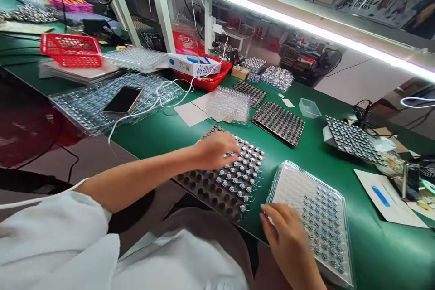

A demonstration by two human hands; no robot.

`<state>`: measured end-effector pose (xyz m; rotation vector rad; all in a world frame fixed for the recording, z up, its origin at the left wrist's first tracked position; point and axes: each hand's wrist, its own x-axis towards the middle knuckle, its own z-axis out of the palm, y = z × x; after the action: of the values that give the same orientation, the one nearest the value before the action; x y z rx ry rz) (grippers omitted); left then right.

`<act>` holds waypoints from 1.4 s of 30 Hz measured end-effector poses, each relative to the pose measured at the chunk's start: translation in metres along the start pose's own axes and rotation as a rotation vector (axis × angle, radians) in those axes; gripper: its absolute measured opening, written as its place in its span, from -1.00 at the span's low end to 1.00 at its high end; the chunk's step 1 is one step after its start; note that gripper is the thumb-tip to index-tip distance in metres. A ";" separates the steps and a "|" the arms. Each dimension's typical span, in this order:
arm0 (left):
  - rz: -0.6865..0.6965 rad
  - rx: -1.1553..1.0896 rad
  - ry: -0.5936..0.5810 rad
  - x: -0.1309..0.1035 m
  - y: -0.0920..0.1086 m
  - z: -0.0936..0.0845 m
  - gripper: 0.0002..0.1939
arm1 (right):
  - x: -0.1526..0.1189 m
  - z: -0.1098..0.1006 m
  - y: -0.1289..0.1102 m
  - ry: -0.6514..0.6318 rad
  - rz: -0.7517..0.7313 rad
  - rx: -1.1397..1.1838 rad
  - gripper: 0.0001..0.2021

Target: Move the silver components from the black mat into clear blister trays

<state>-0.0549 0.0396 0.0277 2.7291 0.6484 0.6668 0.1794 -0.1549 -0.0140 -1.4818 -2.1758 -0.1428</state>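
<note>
Wired parts [240,175] seated in the dark tray [211,194] might snag and bend if brushed by left hand [217,150] above it, fingers curled, grip unclear; right hand [290,232], hold unclear, at plastic tray [289,183] right of it.

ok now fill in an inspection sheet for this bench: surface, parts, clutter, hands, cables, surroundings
Surface: green worktop, crowded along its far side.
Job's things: dark square tray with round holes, partly filled with small silvery parts with wire leads; clear plastic rectangular tray, bluish round parts toward its right side.
Clutter: black-screened phone lying on clear plastic trays; red perforated plastic basket at far left.
Hands: left hand over the dark tray, grip blurred; right hand at the clear tray's near left edge.
Cables: thin white cable looping across the phone's trays.
Surroundings: bright white strip light overhead; black fan behind.
</note>
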 end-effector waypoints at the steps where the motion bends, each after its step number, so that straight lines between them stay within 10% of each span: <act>1: 0.046 -0.046 -0.043 -0.011 0.004 0.008 -0.84 | 0.008 0.010 -0.007 -0.032 0.013 0.000 -0.84; 7: 0.114 -0.072 -0.139 -0.043 0.025 0.051 -0.80 | 0.036 0.033 -0.012 -0.250 0.069 -0.056 -0.89; 14: 0.074 -0.054 -0.154 -0.045 0.012 0.042 -0.82 | 0.044 0.032 -0.008 -0.339 0.008 -0.059 -0.91; 28: 0.173 -0.009 -0.195 -0.026 0.034 0.061 -0.86 | 0.028 -0.001 -0.011 -0.114 0.117 0.062 -0.88; 36: 0.099 -0.177 -0.265 -0.022 0.029 0.064 -0.97 | -0.006 -0.064 0.076 -0.057 0.431 -0.068 -0.83; 42: 0.020 -0.267 -0.362 -0.012 0.033 0.057 -0.98 | -0.007 -0.061 0.137 -0.136 0.413 -0.174 -0.82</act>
<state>-0.0248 -0.0023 -0.0145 2.5138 0.4128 0.2291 0.3250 -0.1279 0.0101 -2.0591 -1.9449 -0.0916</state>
